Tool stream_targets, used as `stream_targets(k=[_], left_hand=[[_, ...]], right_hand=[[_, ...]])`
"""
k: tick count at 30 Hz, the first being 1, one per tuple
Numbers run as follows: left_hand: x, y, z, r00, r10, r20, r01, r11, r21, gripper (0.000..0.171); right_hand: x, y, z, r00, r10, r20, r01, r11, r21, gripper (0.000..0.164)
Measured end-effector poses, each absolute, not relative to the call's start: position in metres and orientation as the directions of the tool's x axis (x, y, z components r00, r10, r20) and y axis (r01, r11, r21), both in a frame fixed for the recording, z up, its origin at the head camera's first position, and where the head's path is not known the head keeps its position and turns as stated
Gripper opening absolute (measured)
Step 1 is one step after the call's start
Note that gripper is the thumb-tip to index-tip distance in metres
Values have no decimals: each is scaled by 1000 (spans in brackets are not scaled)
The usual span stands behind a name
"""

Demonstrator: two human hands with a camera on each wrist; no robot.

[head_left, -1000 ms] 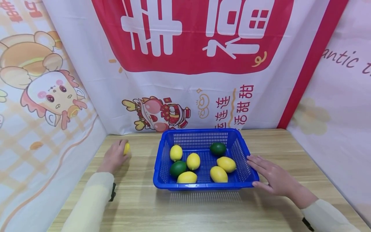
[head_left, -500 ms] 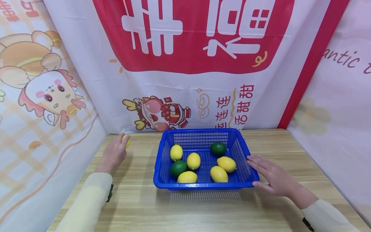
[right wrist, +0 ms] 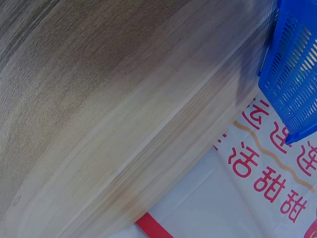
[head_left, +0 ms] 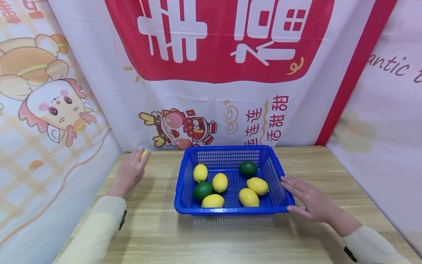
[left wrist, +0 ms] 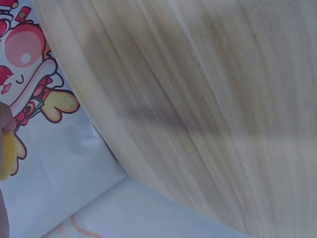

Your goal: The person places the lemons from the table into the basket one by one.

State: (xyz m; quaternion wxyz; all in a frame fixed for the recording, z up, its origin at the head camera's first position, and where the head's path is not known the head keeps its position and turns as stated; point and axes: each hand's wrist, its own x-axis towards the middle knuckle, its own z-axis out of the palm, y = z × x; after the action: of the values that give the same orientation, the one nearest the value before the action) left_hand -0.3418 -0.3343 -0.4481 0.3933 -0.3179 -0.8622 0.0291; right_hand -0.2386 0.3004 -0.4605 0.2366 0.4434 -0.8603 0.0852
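Observation:
At the table's back left corner, my left hand (head_left: 130, 169) grips a yellow lemon (head_left: 145, 156), mostly hidden behind the fingers. The left wrist view catches a slice of that lemon (left wrist: 8, 154) at its left edge. A blue plastic basket (head_left: 230, 211) with slotted walls stands mid-table. In it lie several yellow lemons (head_left: 220, 182), plus two dark green, lemon-shaped fruits, one at the left (head_left: 202, 191) and one at the back right (head_left: 248, 168). My right hand (head_left: 313, 201) touches the basket's right side with fairly straight fingers; the right wrist view shows the basket wall (right wrist: 294, 69).
The wooden table (head_left: 230, 242) meets a white and red printed cloth (head_left: 214, 88) close behind the basket. Patterned cloths stand on the left (head_left: 59, 176) and on the right (head_left: 379, 146). Bare tabletop lies between my left hand and the basket.
My left hand has moved back a little towards the rear cloth with the lemon in its grip. The basket, its fruit and my right hand have stayed in place.

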Motion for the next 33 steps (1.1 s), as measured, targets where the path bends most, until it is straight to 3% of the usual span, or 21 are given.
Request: stream_targets(k=[26,33], left_hand=[[-340,-308,-432,-402,643,651,589,727,-354,46],[-335,-295,-426,-420,642,642,592,730,-342,44]], right_hand=[[-239,300,-461,-499,-716,488,-800,598,60,68],[-238,300,-461,-503,-715,485,-796,603,62,68]])
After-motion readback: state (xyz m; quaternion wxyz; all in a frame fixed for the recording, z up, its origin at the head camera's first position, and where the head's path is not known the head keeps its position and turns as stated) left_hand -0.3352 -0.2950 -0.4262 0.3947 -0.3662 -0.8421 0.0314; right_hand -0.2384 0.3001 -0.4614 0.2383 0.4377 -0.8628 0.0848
